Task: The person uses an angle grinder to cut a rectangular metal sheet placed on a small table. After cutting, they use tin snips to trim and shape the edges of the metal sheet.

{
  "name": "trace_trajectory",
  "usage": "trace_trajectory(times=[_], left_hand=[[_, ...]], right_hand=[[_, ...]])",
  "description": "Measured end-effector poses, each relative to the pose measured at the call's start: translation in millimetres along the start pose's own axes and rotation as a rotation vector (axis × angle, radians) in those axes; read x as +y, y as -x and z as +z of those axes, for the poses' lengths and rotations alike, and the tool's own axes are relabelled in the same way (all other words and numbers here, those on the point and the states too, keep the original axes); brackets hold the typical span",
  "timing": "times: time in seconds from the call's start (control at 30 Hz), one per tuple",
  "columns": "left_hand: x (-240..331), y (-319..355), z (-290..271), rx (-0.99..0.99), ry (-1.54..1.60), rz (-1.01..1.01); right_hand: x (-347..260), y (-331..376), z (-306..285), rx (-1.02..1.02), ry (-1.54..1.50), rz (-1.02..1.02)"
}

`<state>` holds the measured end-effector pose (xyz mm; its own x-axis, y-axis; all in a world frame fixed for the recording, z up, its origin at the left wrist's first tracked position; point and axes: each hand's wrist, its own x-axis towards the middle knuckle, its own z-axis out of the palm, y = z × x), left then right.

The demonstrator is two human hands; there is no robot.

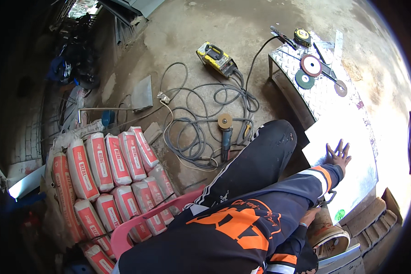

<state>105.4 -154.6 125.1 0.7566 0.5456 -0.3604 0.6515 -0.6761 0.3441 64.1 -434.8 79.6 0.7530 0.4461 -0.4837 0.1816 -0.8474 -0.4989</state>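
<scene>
My left hand point(339, 157) lies palm down with spread fingers on a bright, flat sheet point(340, 128), which covers the near part of a bench with a tread-plate top point(293, 68). A round green sticker point(339, 215) marks the sheet's near end. Below my left forearm, my right hand point(309, 216) is by the sheet's edge, next to a dark metal clamp-like piece point(330, 197) and above a dirty bucket point(335, 236). Its fingers are mostly hidden, so what they hold cannot be made out.
On the bench lie a tape measure point(302, 37), a red-brown disc point(311, 65) and a green disc point(304, 79). An angle grinder point(225, 139), coiled cables point(192, 137) and a yellow-black welding machine point(216, 59) are on the floor. Red-and-white sacks point(83, 171) are stacked left of the pink chair point(118, 235).
</scene>
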Motion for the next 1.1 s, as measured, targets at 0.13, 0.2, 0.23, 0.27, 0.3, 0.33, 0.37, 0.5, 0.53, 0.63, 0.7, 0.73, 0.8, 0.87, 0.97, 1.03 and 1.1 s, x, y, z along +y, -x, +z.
trace_trajectory(times=[0.13,0.2,0.23,0.27,0.3,0.33,0.37,0.5,0.53,0.63,0.7,0.73,0.8,0.87,0.97,1.03,1.1], left_hand=[[1.1,-5.9,-28.2,-0.242,-0.128,-0.053],[-5.7,1.0,-38.4,-0.248,-0.144,-0.078],[0.7,-1.0,-51.6,-0.274,-0.028,-0.123],[2.9,4.5,-65.6,-0.341,-0.076,-0.129],[0.6,-1.9,-56.9,-0.296,-0.045,-0.134],[9.9,-0.7,-65.4,-0.353,-0.041,-0.114],[17.8,3.2,-74.1,-0.413,-0.042,-0.100],[20.6,4.1,-75.9,-0.444,-0.097,-0.084],[22.7,5.2,-80.1,-0.450,-0.077,-0.093],[25.7,6.4,-84.9,-0.470,-0.087,-0.099],[25.6,10.6,-86.3,-0.458,-0.096,-0.107],[29.4,12.6,-86.2,-0.449,-0.123,-0.108],[32.8,14.0,-86.4,-0.450,-0.159,-0.112],[29.9,16.0,-83.4,-0.423,-0.206,-0.077],[26.8,21.8,-78.8,-0.358,-0.250,0.014],[19.3,24.8,-70.1,-0.311,-0.267,-0.023],[20.8,35.3,-64.5,-0.273,-0.241,-0.025]], right_hand=[[-98.0,33.2,-32.2,0.035,0.274,-0.034],[-123.8,34.0,-40.6,-0.022,0.283,0.032],[-124.7,33.1,-43.4,-0.015,0.285,0.030],[-132.1,34.5,-48.6,-0.029,0.270,0.046],[-136.3,35.0,-53.5,-0.045,0.263,0.021],[-137.8,33.4,-58.1,-0.066,0.246,0.063],[-137.1,35.5,-62.9,-0.092,0.226,0.102],[-131.1,39.1,-61.8,-0.048,0.208,0.069],[-127.6,39.5,-56.4,-0.040,0.176,0.070],[-107.4,37.0,-34.4,-0.058,0.128,0.107],[-108.1,39.5,-27.0,-0.068,0.111,0.115],[-107.2,41.0,-25.2,-0.073,0.103,0.123],[-109.1,43.6,-21.5,-0.066,0.059,0.133],[-102.5,42.5,-15.6,-0.098,0.011,0.125],[-94.9,41.8,-9.7,-0.051,-0.042,0.097],[-102.5,41.5,-13.2,-0.046,-0.045,0.071],[-96.8,41.4,-13.5,-0.022,-0.047,0.053]])
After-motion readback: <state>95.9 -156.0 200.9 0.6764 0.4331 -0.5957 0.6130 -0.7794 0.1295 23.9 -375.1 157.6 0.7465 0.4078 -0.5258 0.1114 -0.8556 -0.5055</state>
